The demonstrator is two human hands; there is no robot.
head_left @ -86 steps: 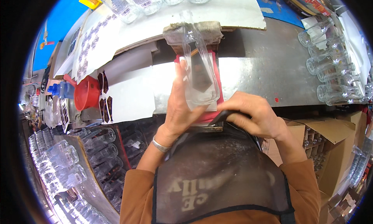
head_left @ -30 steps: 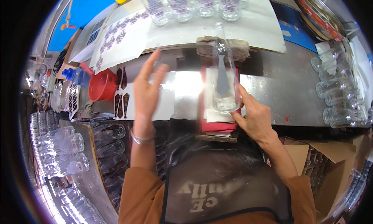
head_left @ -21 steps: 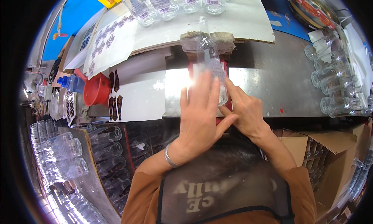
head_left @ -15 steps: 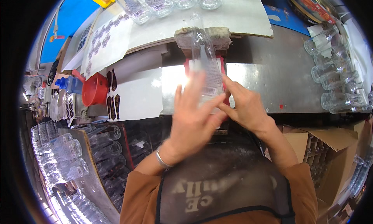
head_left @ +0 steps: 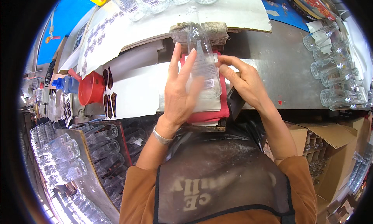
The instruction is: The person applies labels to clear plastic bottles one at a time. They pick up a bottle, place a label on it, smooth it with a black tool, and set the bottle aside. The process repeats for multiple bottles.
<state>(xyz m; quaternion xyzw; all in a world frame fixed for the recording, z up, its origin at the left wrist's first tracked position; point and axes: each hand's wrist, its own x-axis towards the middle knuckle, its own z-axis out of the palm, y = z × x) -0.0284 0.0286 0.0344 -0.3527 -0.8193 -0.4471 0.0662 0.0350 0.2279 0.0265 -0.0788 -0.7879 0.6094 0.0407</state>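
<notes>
Left: red dipper [head_left: 91, 88] beside dark labels [head_left: 112, 106]. Left hand [head_left: 176, 96] at left of clear bottle [head_left: 201, 57] — fingers spread wide, thumb blurred; contact cannot be told. Bottle lies between hands, base near, neck far on rolled cloth [head_left: 218, 31]. Right hand [head_left: 244, 78] at bottle's right edge — finger and thumb narrowly apart, hold cannot be told. Further right: bottles [head_left: 330, 68] lying in row.

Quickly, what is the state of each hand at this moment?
Left hand: open, spread at the left side of the bottle; contact unclear.
Right hand: partly curled near the bottle's right side; cannot tell whether it holds anything.
</notes>
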